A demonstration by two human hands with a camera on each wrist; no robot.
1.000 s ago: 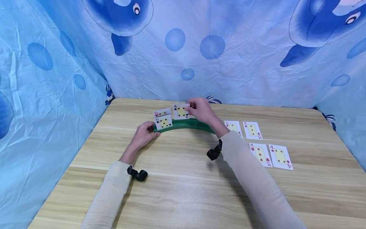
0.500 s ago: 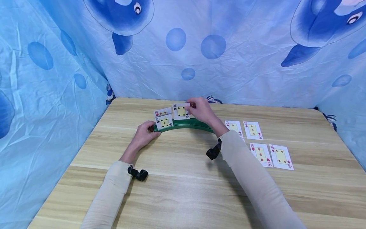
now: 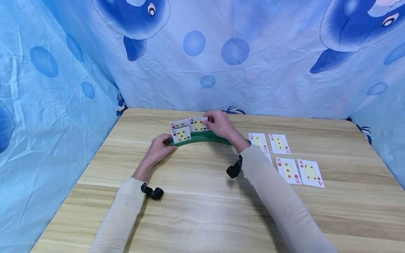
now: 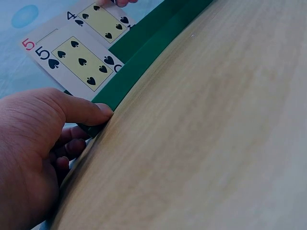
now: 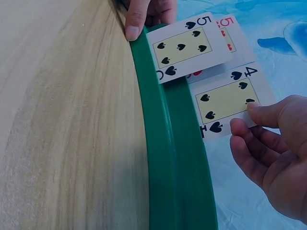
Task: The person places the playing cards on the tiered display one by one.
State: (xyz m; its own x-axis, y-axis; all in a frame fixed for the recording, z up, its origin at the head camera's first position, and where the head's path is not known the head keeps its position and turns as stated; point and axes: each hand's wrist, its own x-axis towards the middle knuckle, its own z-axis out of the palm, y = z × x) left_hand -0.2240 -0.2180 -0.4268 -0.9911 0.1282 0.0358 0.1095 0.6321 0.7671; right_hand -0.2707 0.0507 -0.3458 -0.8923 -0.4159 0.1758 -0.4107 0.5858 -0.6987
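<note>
A curved green card holder [image 3: 209, 137] stands on the table toward the back. My left hand [image 3: 158, 149] grips its left end, thumb on the front face in the left wrist view. The five of spades [image 5: 184, 48] stands in the front slot at that end, with the five of hearts [image 3: 179, 124] partly hidden behind it. Between thumb and fingers my right hand [image 3: 220, 123] pinches the four of spades [image 5: 228, 98] by its right side. That card's lower edge is at the rear slot, right beside the five of hearts.
On the wooden table [image 3: 190, 218], right of the holder, lie the two of diamonds [image 3: 258, 141], three of diamonds [image 3: 280, 144], three of hearts [image 3: 288, 171] and four of diamonds [image 3: 311, 173], face up. Another card is mostly hidden by my right sleeve. A blue curtain [image 3: 253, 88] hangs behind.
My right hand has moved slightly left and down with the four of spades, bringing it up against the five of hearts at the holder. The left hand stays put.
</note>
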